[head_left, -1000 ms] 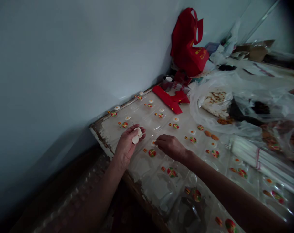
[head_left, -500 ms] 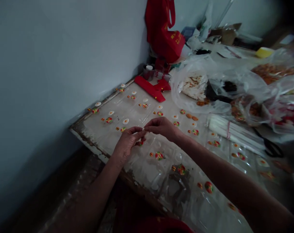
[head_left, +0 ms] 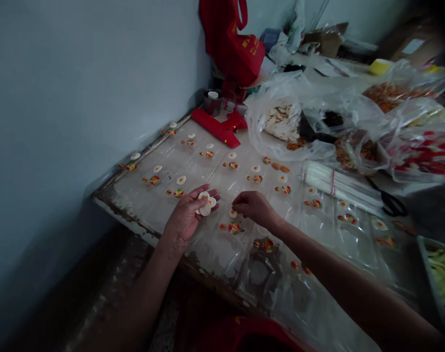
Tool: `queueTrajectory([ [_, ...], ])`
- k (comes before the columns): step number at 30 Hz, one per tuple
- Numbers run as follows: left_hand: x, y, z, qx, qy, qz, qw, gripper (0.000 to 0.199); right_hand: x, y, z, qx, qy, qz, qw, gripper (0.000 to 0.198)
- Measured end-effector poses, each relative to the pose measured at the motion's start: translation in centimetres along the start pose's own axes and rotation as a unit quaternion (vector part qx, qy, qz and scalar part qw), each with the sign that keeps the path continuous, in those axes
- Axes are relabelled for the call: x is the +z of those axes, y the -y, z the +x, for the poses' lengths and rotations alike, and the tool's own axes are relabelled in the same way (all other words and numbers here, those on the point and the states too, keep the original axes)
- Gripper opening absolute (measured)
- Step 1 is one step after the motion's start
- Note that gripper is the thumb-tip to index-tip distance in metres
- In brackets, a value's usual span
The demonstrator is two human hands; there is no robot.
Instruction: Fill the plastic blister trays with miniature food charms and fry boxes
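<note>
My left hand [head_left: 184, 215] is palm up, with several small white fried-egg-shaped pieces [head_left: 205, 209] lying on the fingers and the thumb over them. Beside it, my right hand [head_left: 255, 205] has its fingers pinched at one fried-egg piece [head_left: 233, 213] low over the table, partly hidden by the fingertips. Just below that piece lies a round red-and-green piece [head_left: 234, 228], with a tiny burger-like piece [head_left: 223, 227] to its left. Similar groups stand in rows on clear plastic, many with a fried-egg piece [head_left: 181, 180] above the round one.
A red glue gun [head_left: 218, 128] lies near the wall. An open clear bag [head_left: 274, 117] of pale pieces and other filled bags are at the back right. A banded bundle of white sticks [head_left: 323, 180], black-handled scissors [head_left: 393, 204] and a tray [head_left: 428, 264] lie to the right.
My hands, together before, have parted. My right hand has moved to the right and down to the table with a fried-egg piece; my left palm now shows its pile. The view has shifted.
</note>
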State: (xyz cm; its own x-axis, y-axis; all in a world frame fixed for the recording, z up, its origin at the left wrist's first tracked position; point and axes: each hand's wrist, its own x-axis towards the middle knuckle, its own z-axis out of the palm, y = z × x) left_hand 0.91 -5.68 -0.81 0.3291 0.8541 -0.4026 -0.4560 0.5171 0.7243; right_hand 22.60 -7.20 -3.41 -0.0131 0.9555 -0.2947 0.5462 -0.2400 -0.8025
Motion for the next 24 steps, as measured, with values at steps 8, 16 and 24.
queueTrajectory([
  [8, 0.1, 1.3, -0.1, -0.056, 0.048, 0.058, 0.996, 0.059, -0.8, 1.5, -0.3, -0.096, -0.063, -0.050, 0.992, 0.019],
  [16, 3.6, 2.2, -0.3, -0.069, 0.117, 0.177, 0.975, 0.069, -2.7, 2.5, -1.7, -0.051, 0.064, 0.191, 0.978, 0.022],
  [24, 3.9, 4.3, 1.2, -0.019, 0.044, 0.233, 0.971, 0.046, -7.1, -2.4, -6.7, 0.056, 0.041, 0.056, 0.996, 0.019],
])
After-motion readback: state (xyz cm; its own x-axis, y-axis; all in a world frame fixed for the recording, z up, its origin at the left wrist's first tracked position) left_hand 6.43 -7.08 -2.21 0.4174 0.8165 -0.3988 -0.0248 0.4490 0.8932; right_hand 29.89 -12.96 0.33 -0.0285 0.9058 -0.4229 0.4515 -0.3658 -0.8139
